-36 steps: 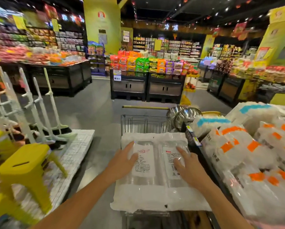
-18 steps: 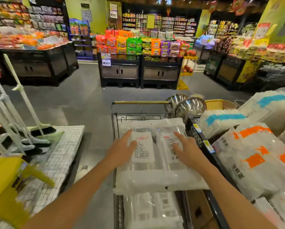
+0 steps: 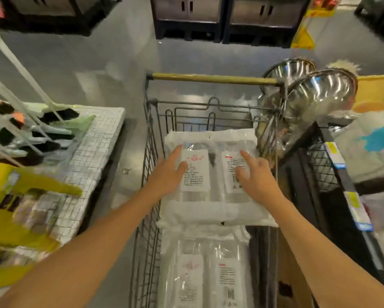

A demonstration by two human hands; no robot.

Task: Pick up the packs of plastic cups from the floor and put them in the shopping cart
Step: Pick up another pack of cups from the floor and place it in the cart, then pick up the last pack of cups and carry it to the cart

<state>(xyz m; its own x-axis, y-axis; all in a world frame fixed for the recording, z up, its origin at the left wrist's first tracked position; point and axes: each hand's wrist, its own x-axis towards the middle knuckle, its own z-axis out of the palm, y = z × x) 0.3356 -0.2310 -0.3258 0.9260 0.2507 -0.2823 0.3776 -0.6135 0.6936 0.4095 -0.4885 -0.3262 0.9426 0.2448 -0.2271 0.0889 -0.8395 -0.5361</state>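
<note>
**Both hands flat on the top pack of cups, settling it into the cart**

Nearest, behind the wrists, a lower pack (image 3: 205,274) already lies in the shopping cart (image 3: 149,138). The upper pack (image 3: 215,211) partly overlaps its far end. The left hand (image 3: 167,174) and right hand (image 3: 258,177) rest on the upper pack with fingers extended and spread, gripping nothing. This looks like palms pressing to level a slippery, soft-sided bundle so it beds down between the wire walls. The pack's long axis runs straight ahead of the fingertips along the cart's length, with two cup sleeves side by side, one under each hand. Its labels face up, their heads pointing away. Beyond the fingertips is the handle bar (image 3: 213,78), and steel bowls (image 3: 320,92) sit right of the right fingers.
</note>
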